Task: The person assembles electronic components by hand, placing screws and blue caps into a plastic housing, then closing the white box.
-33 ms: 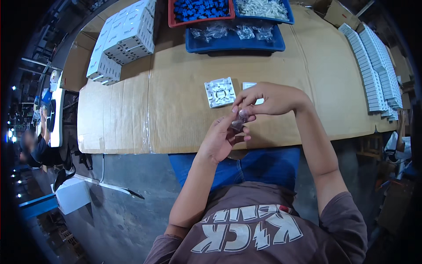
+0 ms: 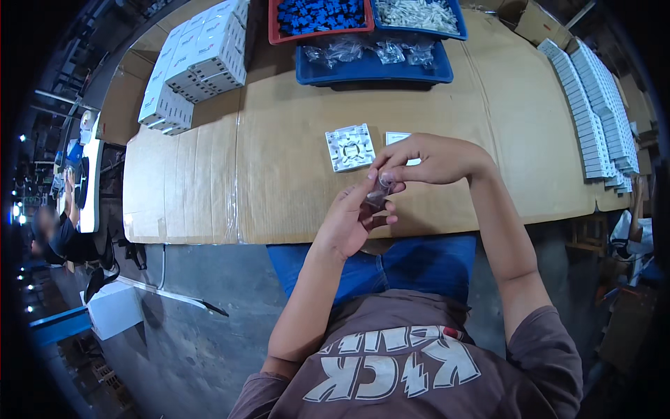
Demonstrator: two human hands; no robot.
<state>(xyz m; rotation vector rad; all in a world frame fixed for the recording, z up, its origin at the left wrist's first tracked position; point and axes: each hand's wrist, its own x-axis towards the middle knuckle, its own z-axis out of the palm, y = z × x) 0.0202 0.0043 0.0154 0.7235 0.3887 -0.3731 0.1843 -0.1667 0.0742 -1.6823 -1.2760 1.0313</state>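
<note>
The left hand [image 2: 349, 218] and the right hand [image 2: 438, 158] are holding practically the same position as in the earlier frame. A small, clear, crumpled plastic bag [image 2: 377, 199] is hanging between them, near the table's front edge and the white square housing [image 2: 350, 149]. Both hands are closing together on it: the right fingertips are pinching its upper end, the left fingers are curling partly open around its body.

Recorded: white on square part [image 2: 350, 149]; brown on worktop [image 2: 293, 202]; red on bin [image 2: 321, 35]; blue on tray [image 2: 373, 73], jeans [image 2: 433, 262]; pale lettering on shirt [image 2: 412, 314].
</note>
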